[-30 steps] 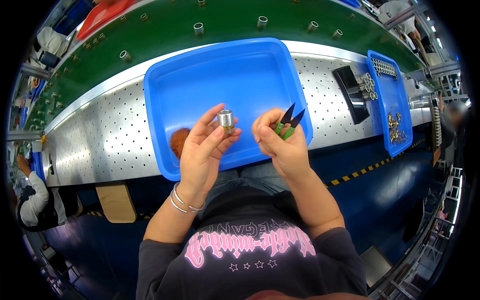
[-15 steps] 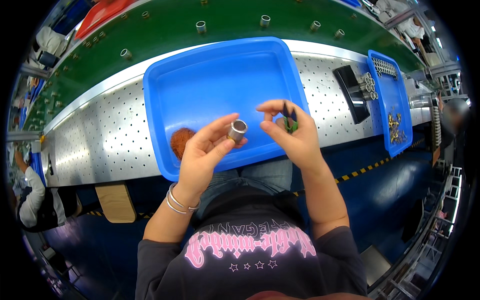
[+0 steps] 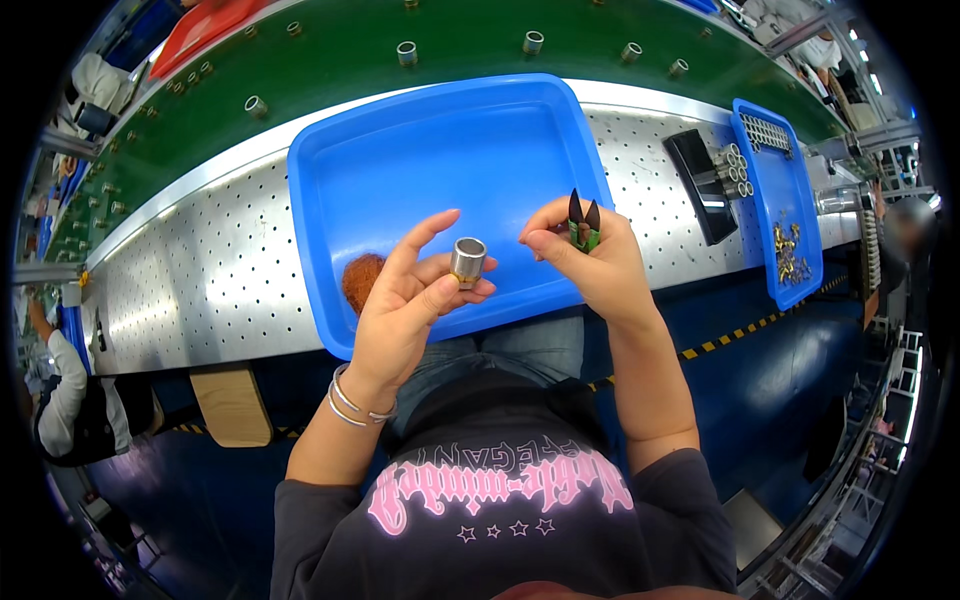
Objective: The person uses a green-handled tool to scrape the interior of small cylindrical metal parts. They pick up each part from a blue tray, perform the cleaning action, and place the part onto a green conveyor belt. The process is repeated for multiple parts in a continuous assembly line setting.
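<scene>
My left hand (image 3: pixel 400 305) grips a short shiny metal sleeve (image 3: pixel 468 255) near its lower end. The thumb and lower fingers hold it nearly upright, open end up, while the index finger stretches away. A brass-coloured part shows at its base. Close by on the right, my right hand (image 3: pixel 605 265) has small green-handled snips (image 3: pixel 583 230) tucked in its palm, their dark blades pointing up and apart. Its thumb and index finger are brought together; I cannot make out anything between them. Both hands are above a large blue tray (image 3: pixel 440 160), with a reddish-brown fibrous clump (image 3: pixel 359 280) in its near left corner.
Several metal sleeves stand on a green conveyor belt (image 3: pixel 470 35) beyond the perforated metal bench (image 3: pixel 230 230). To the right are a black holder (image 3: pixel 700 187), stacked metal tubes (image 3: pixel 737 170) and a smaller blue tray (image 3: pixel 755 200) with brass pieces (image 3: pixel 788 255). Another person (image 3: pixel 65 390) sits far left.
The metal sleeve has tipped more upright, and my left index finger has lifted away from it. My right thumb and index finger have closed together. Sleeves on the belt have shifted slightly right.
</scene>
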Available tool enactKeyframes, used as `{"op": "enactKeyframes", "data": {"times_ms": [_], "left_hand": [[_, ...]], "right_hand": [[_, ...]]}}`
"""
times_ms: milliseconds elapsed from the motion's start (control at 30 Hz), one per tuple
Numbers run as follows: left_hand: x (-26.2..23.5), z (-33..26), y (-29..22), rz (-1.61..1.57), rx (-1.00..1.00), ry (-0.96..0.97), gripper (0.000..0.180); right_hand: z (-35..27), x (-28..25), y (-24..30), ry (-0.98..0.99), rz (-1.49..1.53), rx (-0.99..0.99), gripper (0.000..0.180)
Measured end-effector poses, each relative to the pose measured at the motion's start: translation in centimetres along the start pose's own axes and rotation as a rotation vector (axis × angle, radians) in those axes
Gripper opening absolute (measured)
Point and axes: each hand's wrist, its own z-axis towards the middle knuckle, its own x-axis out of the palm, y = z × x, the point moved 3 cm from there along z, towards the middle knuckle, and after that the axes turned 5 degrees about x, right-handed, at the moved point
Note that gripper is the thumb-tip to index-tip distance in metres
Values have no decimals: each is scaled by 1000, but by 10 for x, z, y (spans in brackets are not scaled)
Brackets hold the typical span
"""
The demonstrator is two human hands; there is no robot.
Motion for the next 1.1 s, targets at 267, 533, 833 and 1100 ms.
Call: {"op": "enactKeyframes", "data": {"times_ms": [267,533,833,1100], "left_hand": [[7,-6,4,493,251,68,53],[-3,-7,0,126,116,-57,48],[-1,-8,13,-22,-31,-73,42],[3,-12,20,-7,12,-15,45]], "right_hand": [[2,9,2,117,-200,41,15],[-3,9,2,30,-100,-46,14],[-1,21,8,354,679,140,19],[7,29,24,244,575,-39,17]]}}
